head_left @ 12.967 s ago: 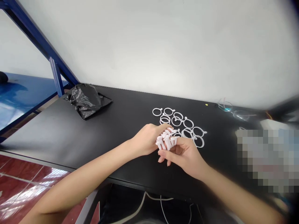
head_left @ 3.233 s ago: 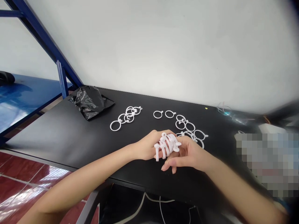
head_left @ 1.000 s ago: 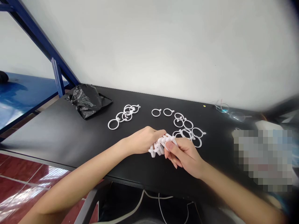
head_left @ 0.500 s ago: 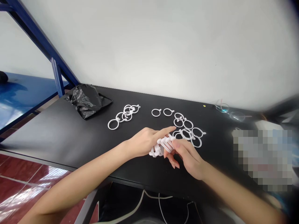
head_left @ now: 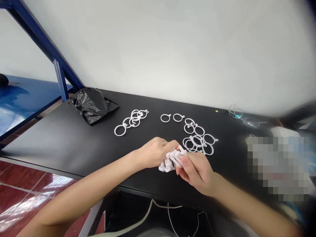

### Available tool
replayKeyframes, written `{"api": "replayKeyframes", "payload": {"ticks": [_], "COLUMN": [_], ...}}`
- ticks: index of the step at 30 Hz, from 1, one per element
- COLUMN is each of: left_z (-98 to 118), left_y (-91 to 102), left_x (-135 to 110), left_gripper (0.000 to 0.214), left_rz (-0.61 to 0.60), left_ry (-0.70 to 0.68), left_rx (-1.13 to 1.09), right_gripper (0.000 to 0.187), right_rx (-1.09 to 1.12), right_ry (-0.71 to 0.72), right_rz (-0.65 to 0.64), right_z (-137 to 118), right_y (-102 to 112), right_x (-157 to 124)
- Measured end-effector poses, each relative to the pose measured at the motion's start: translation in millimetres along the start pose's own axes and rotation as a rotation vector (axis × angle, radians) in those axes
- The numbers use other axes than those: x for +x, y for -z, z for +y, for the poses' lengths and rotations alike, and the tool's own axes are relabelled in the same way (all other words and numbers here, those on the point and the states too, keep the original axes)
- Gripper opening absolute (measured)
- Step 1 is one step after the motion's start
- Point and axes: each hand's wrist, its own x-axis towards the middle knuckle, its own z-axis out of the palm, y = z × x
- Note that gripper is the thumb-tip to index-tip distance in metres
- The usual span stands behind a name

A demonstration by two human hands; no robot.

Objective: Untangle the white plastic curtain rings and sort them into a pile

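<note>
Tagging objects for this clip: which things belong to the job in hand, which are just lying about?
Likely the job:
bunched white rings, held by left hand and right hand
left ring cluster
right ring cluster

Likely just lying about:
black plastic bag
glasses
yellow speck

Single view, head-worn — facing forward and down; near black table; pale wall beyond.
</note>
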Motion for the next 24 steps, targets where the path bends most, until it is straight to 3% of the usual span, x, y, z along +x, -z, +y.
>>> {"api": "replayKeyframes", "payload": {"ticks": [5, 10, 14, 18, 24], "left_z": [5, 5, 5, 5, 4], "left_y": [3.0, 7.6, 4.0, -4.3, -10.3], "left_x": [0, 7, 8, 0, -6], "left_gripper": [0.022, 0.019, 0.022, 0.021, 0.013], "left_rz": [0.069, 0.136, 0.16, 0.145, 0.084], "left_ry": [0.049, -0.054, -0.074, 0.031, 0.195], "left_rx": [-0.059, 0.069, 0.113, -0.021, -0.269], "right_gripper": [0.048, 0.052, 0.051, 0.044, 0.041], "right_rx": [0.054, 0.228, 0.133, -0.049, -0.042], "right_ry": [-0.027, -0.178, -0.06, 0.109, 0.109], "right_rz": [-0.069, -0.1, -0.023, 0.027, 0.081], "right_z": [-4, -3, 1, 2, 4], "right_y": [7, 9, 3, -3, -6], "right_x": [4, 7, 3, 0, 0]}}
